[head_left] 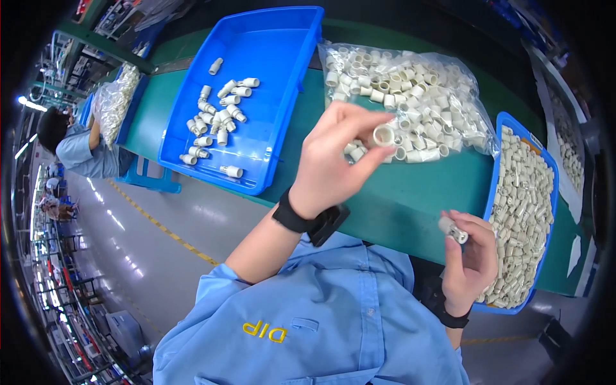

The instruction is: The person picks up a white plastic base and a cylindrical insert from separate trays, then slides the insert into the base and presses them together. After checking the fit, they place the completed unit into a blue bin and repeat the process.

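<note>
My left hand [333, 160] is raised over the green table [398, 199] and pinches a small white plastic ring cap [384, 135] between thumb and fingers. It hovers right beside a clear bag [417, 96] full of the same white caps. My right hand [471, 256] sits lower, near the table's front edge, holding a small off-white cylindrical part [452, 229] by its end. That hand is next to a blue tray [548, 173] heaped with similar off-white parts. Both wrists wear black bands.
A large blue tray [282, 51] at the table's left holds several joined white pieces [218, 119]. Another person in a blue shirt [80, 151] works further along at the left, beside a bag of white parts [115, 99]. Grey floor lies below.
</note>
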`<state>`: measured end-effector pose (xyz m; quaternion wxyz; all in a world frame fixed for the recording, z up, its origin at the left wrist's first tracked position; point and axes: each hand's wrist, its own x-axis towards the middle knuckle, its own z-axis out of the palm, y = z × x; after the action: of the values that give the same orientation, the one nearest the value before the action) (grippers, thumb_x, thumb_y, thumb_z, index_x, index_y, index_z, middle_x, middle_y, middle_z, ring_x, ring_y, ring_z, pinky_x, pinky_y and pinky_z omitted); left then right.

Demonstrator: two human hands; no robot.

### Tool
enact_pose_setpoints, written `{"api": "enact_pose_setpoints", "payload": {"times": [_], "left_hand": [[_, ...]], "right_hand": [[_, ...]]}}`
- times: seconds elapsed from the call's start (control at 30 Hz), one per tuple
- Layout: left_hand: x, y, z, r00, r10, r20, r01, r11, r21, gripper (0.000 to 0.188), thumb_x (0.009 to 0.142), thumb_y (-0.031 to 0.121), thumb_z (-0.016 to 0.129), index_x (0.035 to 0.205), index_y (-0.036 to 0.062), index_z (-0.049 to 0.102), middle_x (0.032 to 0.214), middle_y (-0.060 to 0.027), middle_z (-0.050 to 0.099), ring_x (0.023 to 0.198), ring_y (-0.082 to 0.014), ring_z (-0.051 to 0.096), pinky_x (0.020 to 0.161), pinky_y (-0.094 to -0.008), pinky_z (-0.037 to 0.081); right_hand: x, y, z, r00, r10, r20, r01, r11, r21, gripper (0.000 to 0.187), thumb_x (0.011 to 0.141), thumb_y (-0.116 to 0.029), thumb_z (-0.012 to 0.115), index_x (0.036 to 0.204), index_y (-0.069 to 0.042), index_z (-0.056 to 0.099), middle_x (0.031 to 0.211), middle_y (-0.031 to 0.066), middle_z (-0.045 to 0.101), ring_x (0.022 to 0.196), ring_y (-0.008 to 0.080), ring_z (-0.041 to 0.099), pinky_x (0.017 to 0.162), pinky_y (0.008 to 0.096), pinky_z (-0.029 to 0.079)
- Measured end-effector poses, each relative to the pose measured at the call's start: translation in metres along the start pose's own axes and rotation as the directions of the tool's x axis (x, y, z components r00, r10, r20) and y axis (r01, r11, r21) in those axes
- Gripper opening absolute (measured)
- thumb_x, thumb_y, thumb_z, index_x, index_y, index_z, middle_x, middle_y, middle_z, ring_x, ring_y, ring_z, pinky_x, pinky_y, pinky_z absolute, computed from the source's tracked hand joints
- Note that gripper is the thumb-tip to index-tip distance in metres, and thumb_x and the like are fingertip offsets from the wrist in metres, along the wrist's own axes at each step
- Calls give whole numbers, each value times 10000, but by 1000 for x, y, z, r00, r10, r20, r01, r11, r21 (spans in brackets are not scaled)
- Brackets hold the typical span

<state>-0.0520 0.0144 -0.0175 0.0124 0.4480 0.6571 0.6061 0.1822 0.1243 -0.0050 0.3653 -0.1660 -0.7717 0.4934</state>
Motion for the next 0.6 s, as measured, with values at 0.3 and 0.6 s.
{"api": "enact_pose_setpoints", "payload": {"times": [0.3,0.6], "left_hand": [[-31,34,-2,965,11,260,59,964,-261,313,796,-34,770,1097,-70,692,1074,-172,639,844,-256,716,681,-300,584],[-29,37,6,946,221,236,-166,959,-231,306,796,44,793,1075,-49,711,982,-168,672,804,-246,715,664,-300,579]], "right_hand": [[27,-25,29,851,-525,18,524,845,-105,378,709,-15,842,1037,-34,656,1099,149,635,902,283,647,666,339,561],[21,-14,32,791,-611,33,608,779,-154,489,675,-56,888,1093,-47,634,1066,133,654,865,292,640,594,323,526]]}}
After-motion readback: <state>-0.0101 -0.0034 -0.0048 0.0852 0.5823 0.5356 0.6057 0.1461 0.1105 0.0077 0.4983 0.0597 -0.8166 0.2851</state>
